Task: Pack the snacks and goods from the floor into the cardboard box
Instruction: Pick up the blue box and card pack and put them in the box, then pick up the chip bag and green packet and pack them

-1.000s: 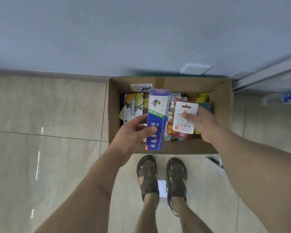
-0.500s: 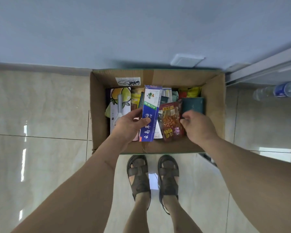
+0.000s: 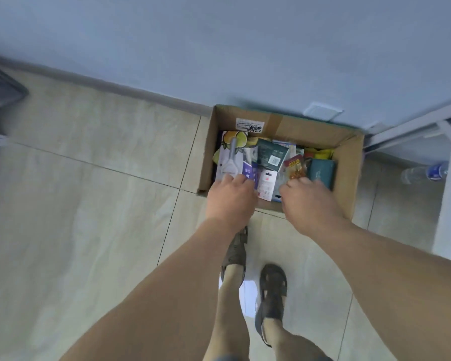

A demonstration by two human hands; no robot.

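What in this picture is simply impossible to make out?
Head view only:
- Fingertips of the left hand and right hand: turned away, so any grip is unclear.
- Cardboard box bottom: buried under packets.
- Label writing: too small and blurred.
- Water bottle: blurred, partly behind a white frame.
- Dark object: cut off by the left edge.

Goods (image 3: 271,155) inside cardboard box (image 3: 348,168) against wall (image 3: 219,48)

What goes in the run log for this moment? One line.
hands: left, right both in cardboard box | grip: unclear | box: full of snacks
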